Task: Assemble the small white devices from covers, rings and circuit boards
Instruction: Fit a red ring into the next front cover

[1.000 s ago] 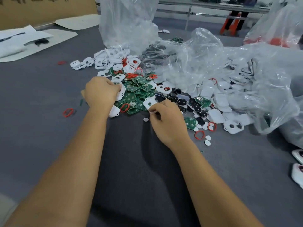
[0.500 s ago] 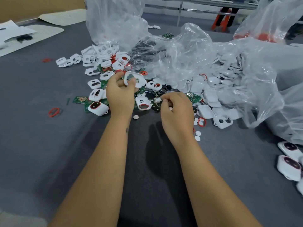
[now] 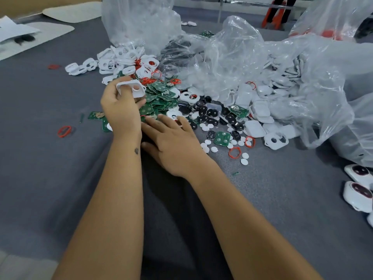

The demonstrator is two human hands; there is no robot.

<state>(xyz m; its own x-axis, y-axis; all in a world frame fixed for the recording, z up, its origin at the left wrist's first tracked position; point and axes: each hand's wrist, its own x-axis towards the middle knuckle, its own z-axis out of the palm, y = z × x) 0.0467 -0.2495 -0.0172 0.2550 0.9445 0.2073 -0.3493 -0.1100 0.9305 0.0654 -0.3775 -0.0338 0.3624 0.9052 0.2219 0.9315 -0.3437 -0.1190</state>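
Covers, rings and boards mostly unassembled, heaped mid-table. Head view, only one: left hand (image 3: 123,110) raised over the heap, fingers curled round one white cover (image 3: 132,88), two holes showing. Right hand (image 3: 171,142) flat, fingers spread, reaching low into the green boards (image 3: 159,96); holds nothing. Red rings (image 3: 234,152) and white discs (image 3: 244,161) scattered near the heap edge; one ring (image 3: 64,131) well apart at left. Finished units (image 3: 358,194), abt three, at right table edge, so judged early stage: one unit in hand, cover only, ring + board to fit. Plastic bags (image 3: 232,57) crowd far and right sides. Open grey table (image 3: 50,178) near the person and left gives working room; finished units sit close to frame edge.
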